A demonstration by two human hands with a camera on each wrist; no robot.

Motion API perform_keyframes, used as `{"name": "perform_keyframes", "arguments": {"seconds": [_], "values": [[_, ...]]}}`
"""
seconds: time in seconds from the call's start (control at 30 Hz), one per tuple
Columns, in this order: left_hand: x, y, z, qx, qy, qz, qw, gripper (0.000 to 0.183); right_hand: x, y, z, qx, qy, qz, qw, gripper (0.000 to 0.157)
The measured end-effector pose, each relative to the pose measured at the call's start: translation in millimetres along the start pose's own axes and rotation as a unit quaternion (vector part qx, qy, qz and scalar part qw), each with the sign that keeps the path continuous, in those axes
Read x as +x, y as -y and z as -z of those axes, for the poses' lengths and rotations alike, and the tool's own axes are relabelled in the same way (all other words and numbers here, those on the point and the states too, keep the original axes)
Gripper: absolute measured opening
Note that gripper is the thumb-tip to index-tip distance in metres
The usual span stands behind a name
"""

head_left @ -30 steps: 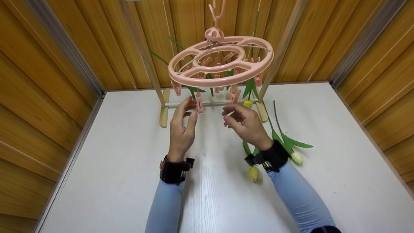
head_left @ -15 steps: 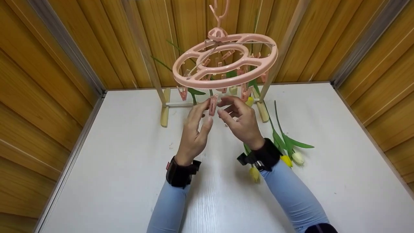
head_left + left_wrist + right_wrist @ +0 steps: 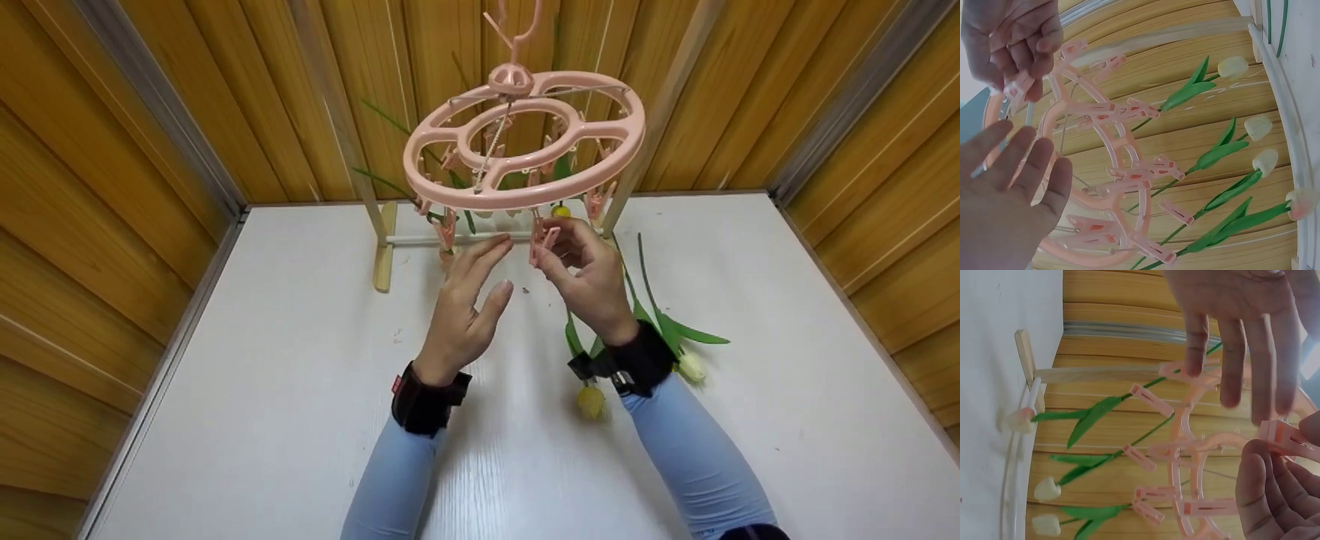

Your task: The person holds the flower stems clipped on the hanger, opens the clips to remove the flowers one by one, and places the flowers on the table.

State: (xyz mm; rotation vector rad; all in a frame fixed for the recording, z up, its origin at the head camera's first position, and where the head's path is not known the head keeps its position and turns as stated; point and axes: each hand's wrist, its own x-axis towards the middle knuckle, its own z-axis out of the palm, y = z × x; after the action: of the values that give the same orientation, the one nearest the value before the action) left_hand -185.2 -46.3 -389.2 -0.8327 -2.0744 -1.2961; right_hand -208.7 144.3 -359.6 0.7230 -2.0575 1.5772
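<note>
A round pink clip hanger hangs in front of me, with several pink clothespins below its rings. My right hand pinches one clothespin at the hanger's near side between thumb and fingers. Just left of it, my left hand is held up with its fingers extended and nothing in its grasp. Several artificial tulips hang head down from other clothespins, among them a white tulip and a pink-tinged tulip.
A wooden stand with a white crossbar rises behind the hands. On the white table, a white tulip and a yellow tulip lie by the right forearm. Wood-panelled walls enclose the table.
The hanger has turned, its front clothespin swinging rightward. My left hand has moved right and come away from that clothespin; my right hand has taken hold at the near rim.
</note>
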Motion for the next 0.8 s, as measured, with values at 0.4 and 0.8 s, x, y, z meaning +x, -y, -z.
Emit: {"name": "perform_keyframes", "arguments": {"seconds": [0.4, 0.8], "values": [[3.1, 11.2, 18.0, 0.006, -0.184, 0.075, 0.98, 0.031, -4, -15, 40.2, 0.028, -0.047, -0.026, 0.998, 0.022], [1.5, 32.2, 12.9, -0.018, -0.084, 0.131, 0.9877, 0.064, -1, -23, 71.7, 0.146, -0.055, -0.07, 0.985, 0.025]]}}
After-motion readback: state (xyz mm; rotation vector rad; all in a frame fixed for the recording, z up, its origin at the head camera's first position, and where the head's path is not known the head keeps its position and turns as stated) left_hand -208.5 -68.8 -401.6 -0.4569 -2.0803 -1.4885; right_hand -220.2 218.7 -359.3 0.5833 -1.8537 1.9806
